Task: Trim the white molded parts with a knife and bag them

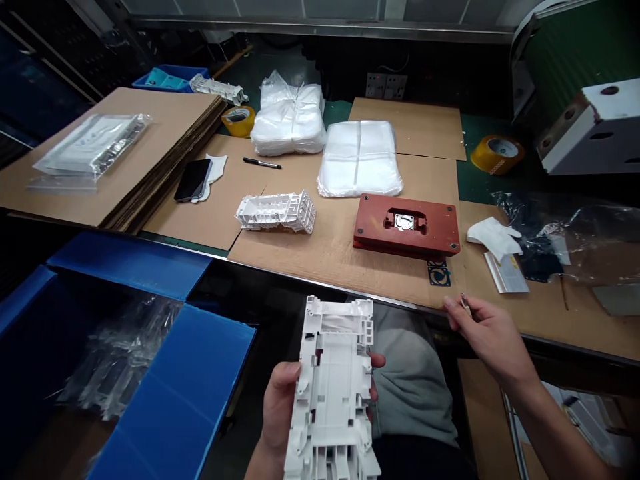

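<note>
My left hand (281, 403) is wrapped round a long white moulded plastic part (340, 380) with clips and slots along its sides, held over my lap. My right hand (487, 333) pinches a small slim tool with a metal tip (465, 305) near the table's front edge; most of the tool is hidden by the fingers. A similar white plastic part (275, 212) lies on the cardboard. To its right sits a red block fixture (406, 227) with a metal piece (404, 222) in its recess. Dark flat cut-outs (439, 273) lie at its front.
A blue bin (220, 360) with bagged parts stands at the left. Behind are stacked cardboard sheets (165, 150), a phone (193, 180), a pen (262, 163), bundled plastic bags (359, 160) and tape rolls (497, 155). A white glove (494, 238) and clear plastic (595, 240) lie right.
</note>
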Tool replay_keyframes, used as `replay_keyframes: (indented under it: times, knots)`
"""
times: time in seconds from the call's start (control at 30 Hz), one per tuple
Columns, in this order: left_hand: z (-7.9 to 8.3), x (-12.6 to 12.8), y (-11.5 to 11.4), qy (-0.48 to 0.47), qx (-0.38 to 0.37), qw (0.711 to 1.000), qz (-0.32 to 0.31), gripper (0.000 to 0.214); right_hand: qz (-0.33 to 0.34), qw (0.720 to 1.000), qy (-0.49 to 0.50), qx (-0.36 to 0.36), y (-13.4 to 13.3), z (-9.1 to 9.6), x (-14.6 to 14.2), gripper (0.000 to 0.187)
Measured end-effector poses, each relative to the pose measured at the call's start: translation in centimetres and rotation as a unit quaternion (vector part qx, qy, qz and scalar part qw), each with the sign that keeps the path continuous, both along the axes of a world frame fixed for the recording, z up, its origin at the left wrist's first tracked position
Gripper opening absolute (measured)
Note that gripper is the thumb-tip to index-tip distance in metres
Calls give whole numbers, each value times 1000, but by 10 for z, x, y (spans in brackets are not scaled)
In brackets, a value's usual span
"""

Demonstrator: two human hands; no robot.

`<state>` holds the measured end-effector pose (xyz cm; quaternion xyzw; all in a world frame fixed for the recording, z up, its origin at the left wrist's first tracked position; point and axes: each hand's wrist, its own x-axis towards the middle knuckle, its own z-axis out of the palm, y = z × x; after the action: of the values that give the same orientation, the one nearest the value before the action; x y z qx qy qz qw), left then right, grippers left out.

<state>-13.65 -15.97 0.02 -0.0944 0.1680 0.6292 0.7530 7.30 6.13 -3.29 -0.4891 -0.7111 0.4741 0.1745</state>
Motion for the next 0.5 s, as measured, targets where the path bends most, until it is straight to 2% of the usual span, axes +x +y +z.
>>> replay_keyframes:
  times: [0.07,0.27,0.33,0.37,0.4,0.43,0.5]
  knots:
    - [1,0,1,8,6,1000,-12,95,-16,1000,-14,-2,-1,-7,11,54]
    - [11,2,-1,-8,-27,999,-29,100,-57,998,-17,-13,-1,-22,29,47]
    - [12,7,-1,93,-66,993,-20,90,-63,998,-2,-17,-2,-27,34,40]
    - [10,11,1,198,-97,975,1,83,-66,998,5,-20,-4,-29,37,39]
    - [6,14,3,331,-131,934,37,78,-69,997,10,-25,-7,-33,42,40]
    - [2,17,4,470,-162,864,77,77,-71,997,11,-32,-12,-39,49,43]
    - [-12,17,4,679,-201,694,127,84,-76,996,1,-51,-24,-54,67,42]
